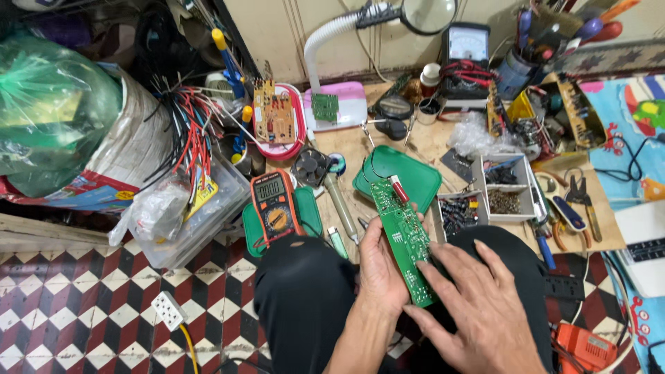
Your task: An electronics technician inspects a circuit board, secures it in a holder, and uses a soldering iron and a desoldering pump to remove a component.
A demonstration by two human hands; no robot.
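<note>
Three-compartment white tray point(481, 181) holds small dark parts. Left hand point(379, 266) grips long green circuit board point(405, 237) from beneath; right hand point(485, 312) open, fingers spread, fingertips touching board edge.

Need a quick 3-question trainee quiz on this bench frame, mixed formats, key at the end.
1. True or false: the left hand holds the long green circuit board by its edge.
2. Where is the right hand? A) on the board's lower end B) on the orange handheld multimeter C) on the white compartment tray of small parts
3. What lies right behind the board's far end?

Key
1. True.
2. A.
3. A green plastic lid lying flat on the wooden bench.
</note>
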